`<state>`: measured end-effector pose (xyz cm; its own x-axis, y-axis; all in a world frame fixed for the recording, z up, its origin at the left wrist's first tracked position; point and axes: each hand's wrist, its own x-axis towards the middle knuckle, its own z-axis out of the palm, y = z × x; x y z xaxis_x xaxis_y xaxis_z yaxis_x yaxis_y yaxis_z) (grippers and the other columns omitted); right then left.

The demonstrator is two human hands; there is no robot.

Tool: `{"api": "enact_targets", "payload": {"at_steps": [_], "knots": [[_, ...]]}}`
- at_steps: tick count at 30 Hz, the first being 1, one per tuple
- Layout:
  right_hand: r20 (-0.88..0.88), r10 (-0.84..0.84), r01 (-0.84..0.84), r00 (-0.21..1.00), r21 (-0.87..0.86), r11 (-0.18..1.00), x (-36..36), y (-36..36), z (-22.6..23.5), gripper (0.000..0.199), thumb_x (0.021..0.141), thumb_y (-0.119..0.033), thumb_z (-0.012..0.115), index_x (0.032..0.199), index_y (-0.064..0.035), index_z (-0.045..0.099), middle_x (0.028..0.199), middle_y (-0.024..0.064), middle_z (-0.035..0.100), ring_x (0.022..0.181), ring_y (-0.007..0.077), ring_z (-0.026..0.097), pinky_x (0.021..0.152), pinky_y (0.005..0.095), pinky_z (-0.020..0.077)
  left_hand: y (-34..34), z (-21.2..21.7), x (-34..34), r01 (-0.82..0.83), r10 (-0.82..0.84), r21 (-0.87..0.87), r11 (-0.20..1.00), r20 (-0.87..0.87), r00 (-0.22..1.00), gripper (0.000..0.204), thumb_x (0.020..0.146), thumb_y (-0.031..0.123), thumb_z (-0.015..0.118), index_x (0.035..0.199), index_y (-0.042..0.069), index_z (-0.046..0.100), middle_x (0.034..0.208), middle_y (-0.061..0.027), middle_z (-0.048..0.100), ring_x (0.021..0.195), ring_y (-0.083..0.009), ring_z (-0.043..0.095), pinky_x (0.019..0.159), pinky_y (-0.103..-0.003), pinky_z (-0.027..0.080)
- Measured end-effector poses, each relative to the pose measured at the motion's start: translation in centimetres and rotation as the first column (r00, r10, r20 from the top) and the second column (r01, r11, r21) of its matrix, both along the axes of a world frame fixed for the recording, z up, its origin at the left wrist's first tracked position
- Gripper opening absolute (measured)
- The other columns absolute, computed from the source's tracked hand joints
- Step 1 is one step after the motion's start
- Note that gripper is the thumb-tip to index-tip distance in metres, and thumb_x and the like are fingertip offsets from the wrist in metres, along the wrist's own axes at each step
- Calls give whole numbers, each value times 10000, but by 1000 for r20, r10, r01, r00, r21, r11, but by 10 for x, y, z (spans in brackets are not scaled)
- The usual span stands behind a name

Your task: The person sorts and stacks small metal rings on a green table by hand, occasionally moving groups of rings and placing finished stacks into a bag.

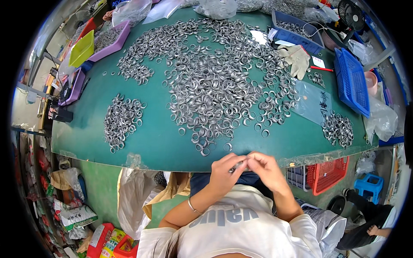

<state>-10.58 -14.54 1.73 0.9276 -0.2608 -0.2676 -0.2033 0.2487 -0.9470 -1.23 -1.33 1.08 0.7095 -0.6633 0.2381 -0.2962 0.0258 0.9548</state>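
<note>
My left hand (223,173), with a bracelet on its wrist, is closed around a few grey metal rings (235,166) at the table's near edge. My right hand (263,168) meets it there, fingers pinched together against the left fingertips; whatever is between them is hidden. Beyond both hands, a large pile of similar rings (211,86) spreads over the green table (163,146). A smaller heap of rings (122,122) lies at the left, and another heap (338,130) sits near the right corner.
Blue baskets (352,81) stand at the right edge, beside a clear plastic bag (310,99), work gloves (297,60) and a red pen (322,69). A purple tray (112,45) and a yellow one (82,48) are far left. Another person (365,223) is at lower right.
</note>
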Motion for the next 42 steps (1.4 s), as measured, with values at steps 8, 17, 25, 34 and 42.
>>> {"api": "enact_targets", "payload": {"at_steps": [8, 17, 25, 34, 42], "knots": [[164, -276, 207, 947, -969, 136, 24, -33, -12, 276, 745, -90, 706, 991, -10, 609, 953, 127, 554, 893, 322, 517, 764, 388, 431, 3, 14, 11, 133, -196, -149, 980, -847, 494, 222, 967, 129, 467, 1081, -9, 598, 657, -49, 527, 460, -59, 378, 396, -193, 276], [90, -381, 340, 920, -666, 664, 21, -37, -12, 191, 773, -20, 714, 918, 36, 602, 741, 40, 538, 634, 137, 489, 593, 268, 415, 6, -1, 8, 86, -224, -208, 974, -918, 328, 226, 969, 190, 500, 1072, 15, 599, 712, -51, 520, 511, -67, 410, 395, -185, 283], [-18, -261, 245, 965, 416, 876, 13, 1, -2, 163, 946, -132, 550, 1024, 5, 589, 700, -7, 533, 569, 38, 436, 479, 172, 322, -1, 13, -5, 93, -80, 26, 995, -299, 951, 418, 839, -32, 597, 1248, 26, 531, 731, 25, 522, 605, -57, 458, 495, -215, 367], [140, -238, 226, 961, 97, 969, 15, 18, 3, 224, 949, -92, 531, 1145, -25, 446, 818, 29, 611, 663, 61, 538, 535, 191, 426, 1, 12, -3, -67, 32, 137, 988, 246, 969, 344, 746, 22, 716, 1077, 17, 623, 760, -104, 564, 628, -213, 559, 560, -294, 460], [29, -119, 116, 992, -537, 836, 22, -8, 18, 94, 888, -59, 591, 941, 19, 594, 759, 127, 624, 637, 164, 599, 566, 303, 463, 3, -1, 10, 87, -87, 12, 996, -25, 996, 177, 851, 77, 641, 1000, -19, 640, 747, -73, 584, 543, -108, 505, 446, -228, 402]]}}
